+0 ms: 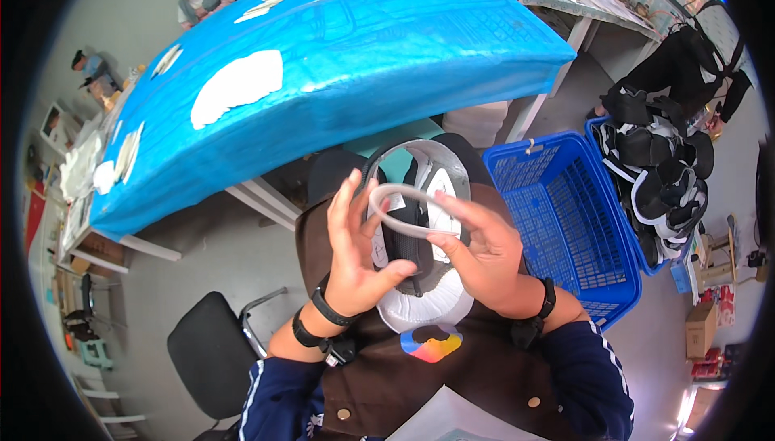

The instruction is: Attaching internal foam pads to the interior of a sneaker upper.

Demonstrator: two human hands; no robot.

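Observation:
My right hand [484, 259] pinches a translucent whitish plastic band [391, 220], bent into a loop, between thumb and fingers. At the loop's other side is my left hand [351, 251], its fingers spread and the thumb apart; whether a fingertip touches the band I cannot tell. Below both hands a cap [425, 305] rests on my lap with its hollow inside facing up. White pieces and a black strip show inside it, partly covered by my hands and the band.
An open blue plastic crate [565, 223] stands at my right. Beyond it, another crate holds a heap of black and white caps [666, 170]. Ahead is a blue-covered table [387, 45] with white pieces on it. A black chair [211, 352] stands left; people are farther off.

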